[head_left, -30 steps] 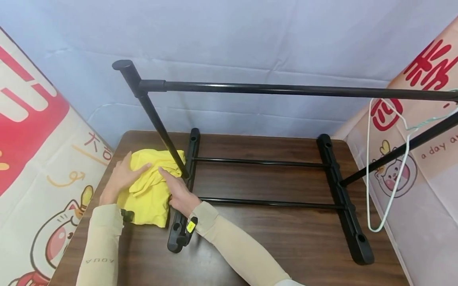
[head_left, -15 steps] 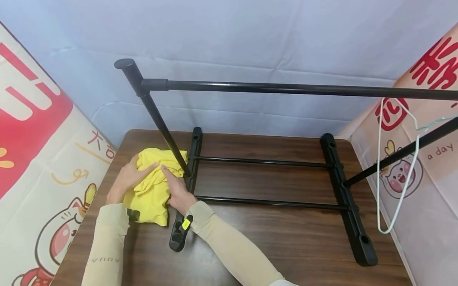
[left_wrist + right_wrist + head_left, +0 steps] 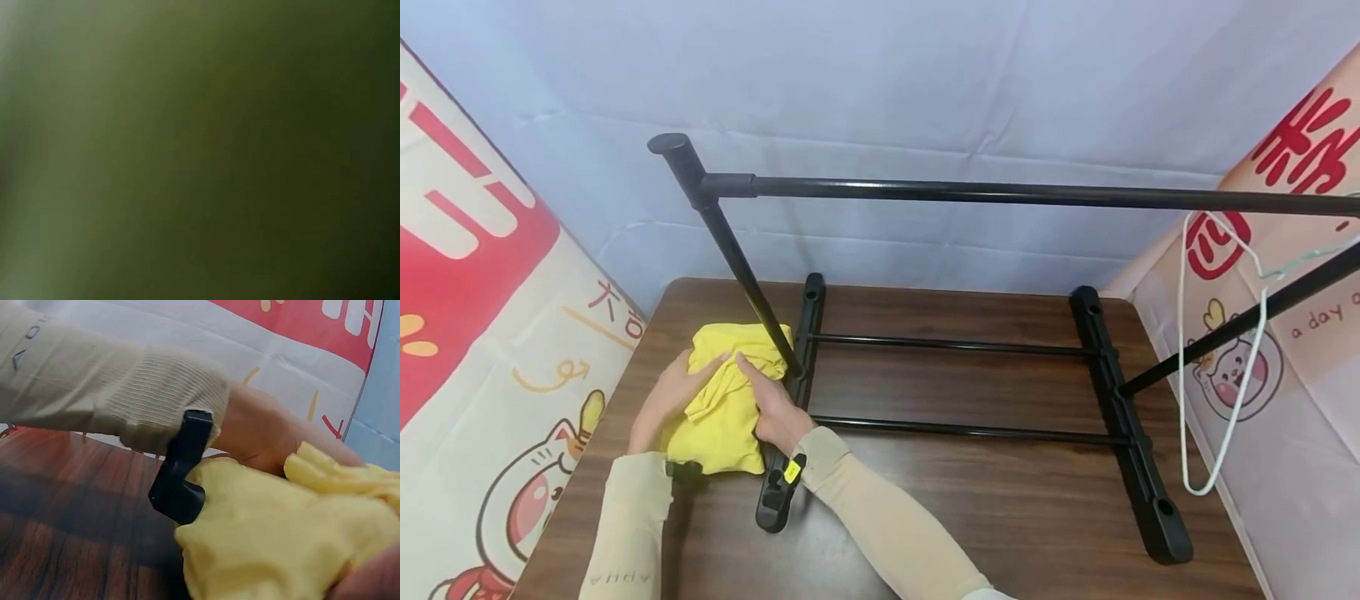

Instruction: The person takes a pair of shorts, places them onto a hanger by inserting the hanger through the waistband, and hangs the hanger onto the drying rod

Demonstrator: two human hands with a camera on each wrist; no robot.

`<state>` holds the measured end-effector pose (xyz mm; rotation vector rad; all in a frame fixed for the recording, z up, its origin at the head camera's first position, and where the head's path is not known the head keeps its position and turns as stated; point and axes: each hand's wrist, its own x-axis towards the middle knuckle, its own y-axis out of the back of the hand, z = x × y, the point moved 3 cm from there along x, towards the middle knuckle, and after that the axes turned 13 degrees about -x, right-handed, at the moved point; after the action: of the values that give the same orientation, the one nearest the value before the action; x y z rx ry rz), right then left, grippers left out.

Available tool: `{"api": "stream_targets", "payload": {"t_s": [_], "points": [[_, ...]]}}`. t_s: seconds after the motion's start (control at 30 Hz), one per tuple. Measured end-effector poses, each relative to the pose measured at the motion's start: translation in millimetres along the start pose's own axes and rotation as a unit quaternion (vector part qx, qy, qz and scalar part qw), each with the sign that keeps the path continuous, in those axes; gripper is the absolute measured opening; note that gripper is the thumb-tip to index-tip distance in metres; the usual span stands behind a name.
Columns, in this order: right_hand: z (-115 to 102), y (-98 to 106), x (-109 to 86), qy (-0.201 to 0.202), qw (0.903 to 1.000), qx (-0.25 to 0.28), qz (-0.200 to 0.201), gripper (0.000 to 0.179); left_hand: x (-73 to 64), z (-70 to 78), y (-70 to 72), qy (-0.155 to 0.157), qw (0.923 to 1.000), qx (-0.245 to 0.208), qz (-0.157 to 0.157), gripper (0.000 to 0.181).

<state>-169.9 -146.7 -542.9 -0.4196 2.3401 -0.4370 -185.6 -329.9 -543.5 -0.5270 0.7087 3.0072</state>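
Lower left of frame: your left hand (image 3: 673,395) and right hand (image 3: 778,414) grip the cloth (image 3: 722,433) from opposite sides, thumbs on top, fingers partly hidden.

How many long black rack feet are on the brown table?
2: a long black foot beside the crumpled yellow cloth, partly behind the right hand; another black foot farther right.

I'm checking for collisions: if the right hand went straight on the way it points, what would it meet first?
The yellow cloth, which the right hand seems to touch; past it, the left hand lies roughly in line, though depth is unclear.
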Motion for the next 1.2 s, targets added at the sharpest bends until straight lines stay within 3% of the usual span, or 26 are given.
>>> {"api": "stream_targets", "payload": {"t_s": [0.13, 0.3, 0.43, 0.67, 0.77, 0.83, 0.9, 1.03, 1.07, 1.1, 1.13, 1.2], "points": [[2, 3, -0.2, -0.015, 0.9998, -0.011, -0.005, 0.038, -14.5, -1.6, -7.5, -0.01, 0.9953, -0.091, 0.03, 0.094], [-5, 2, -7.7, -0.006, 0.9991, -0.041, -0.013, 0.037, -40.5, 6.4, -12.1, -0.005, 0.9745, -0.206, 0.09, 0.062], [-17, -1, -18.8, 0.014, 0.9972, -0.064, -0.035, 0.036, -57.5, 20.7, -13.8, -0.019, 0.9473, -0.297, 0.119, 0.042], [-41, -12, -47.8, 0.048, 0.9905, -0.097, -0.086, 0.029, -85.8, 45.6, -13.9, -0.068, 0.8943, -0.388, 0.212, 0.04], [-48, -16, -64.5, 0.064, 0.9859, -0.129, -0.086, 0.027, -98.9, 51.5, -17.2, -0.103, 0.8624, -0.431, 0.245, 0.039], [-52, -18, -76.4, 0.076, 0.9807, -0.161, -0.081, 0.026, -108.5, 53.9, -21.7, -0.141, 0.8352, -0.461, 0.264, 0.037], [-54, -18, -88.8, 0.091, 0.9731, -0.196, -0.081, 0.025, -117.4, 56.4, -27.9, -0.206, 0.7992, -0.491, 0.279, 0.037], [-60, -12, -113.2, 0.135, 0.9528, -0.251, -0.105, 0.024, -131.9, 63.1, -43.3, -0.356, 0.7156, -0.532, 0.28, 0.038], [-61, -9, -118.9, 0.146, 0.9473, -0.264, -0.107, 0.025, -134.2, 65.0, -47.6, -0.385, 0.6953, -0.539, 0.28, 0.038], [-62, -5, -124.3, 0.157, 0.9427, -0.271, -0.114, 0.026, -136.3, 67.3, -51.9, -0.407, 0.6797, -0.545, 0.276, 0.037], [-63, -2, -129.3, 0.167, 0.9388, -0.276, -0.12, 0.029, -137.9, 69.9, -55.9, -0.421, 0.67, -0.544, 0.279, 0.037], [-65, 7, -137.9, 0.179, 0.9335, -0.288, -0.117, 0.03, -140.1, 75.5, -63.5, -0.44, 0.6631, -0.537, 0.28, 0.035]]}}
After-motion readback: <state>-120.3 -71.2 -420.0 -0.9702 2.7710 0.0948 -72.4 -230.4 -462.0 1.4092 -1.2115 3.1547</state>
